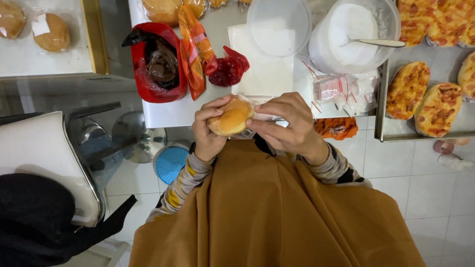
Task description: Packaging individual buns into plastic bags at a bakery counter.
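While both hands are wrapped around that bun (pixel 231 117) at the middle of the frame, the clear bag (pixel 264 117) is the fiddly bit.

Left hand (pixel 210 129) is cupping the round golden bun from the left and underneath, fingers curled snug on it; right hand (pixel 292 126) is pinching the thin clear bag on the bun's right side, thumb and fingers closed on the film. I'd say go gentle here: keep the left grip loose enough not to dent the crust, and pull the plastic flat, not twisted. Up top are the red tub of chocolate spread (pixel 158 63), a red jam bag (pixel 228 68), a sugar bucket (pixel 354 33) with a spoon, and trays of little pizzas (pixel 423 94) at the right edge.
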